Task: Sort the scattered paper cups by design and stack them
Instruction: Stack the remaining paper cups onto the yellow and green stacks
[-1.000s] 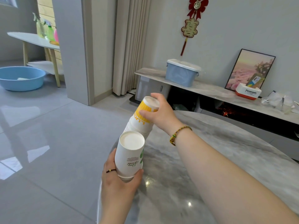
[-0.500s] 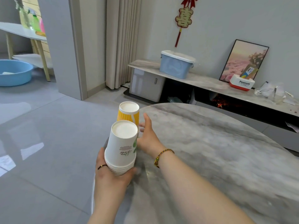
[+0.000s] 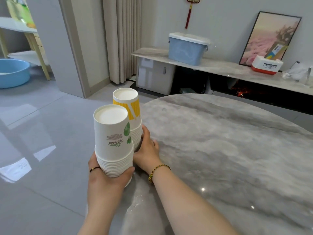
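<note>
**White and yellow cup stacks held at the counter's left edge**

Marble-patterned grey stone forms the round counter [image 3: 220, 150], and both stacks of upturned paper cups are seen at its near left edge. The white stack with a green leaf print [image 3: 112, 139] is nearest the edge. It is gripped low down by the left hand [image 3: 105, 177], whose grip is closed round the nested rims, thumb on the counter side and fingers on the floor side. Whether its bottom rim rests on the counter cannot be told.

The yellow-striped stack [image 3: 130, 112] stands upright just behind it, farther along the counter's edge, and the two stacks appear to touch. The right hand [image 3: 147, 150] is pressed against the lower part of the yellow-striped stack, its grip curled round the rims; some fingers are hidden behind the white stack. A braided bracelet [image 3: 158, 169] is worn on the right wrist.

Beyond the counter, a blue lidded box [image 3: 187, 50], a framed picture [image 3: 267, 36] and a Panasonic carton [image 3: 266, 65] are seen on a low wall shelf. A blue basin [image 3: 11, 73] lies on the floor, far to the counter's left.
</note>
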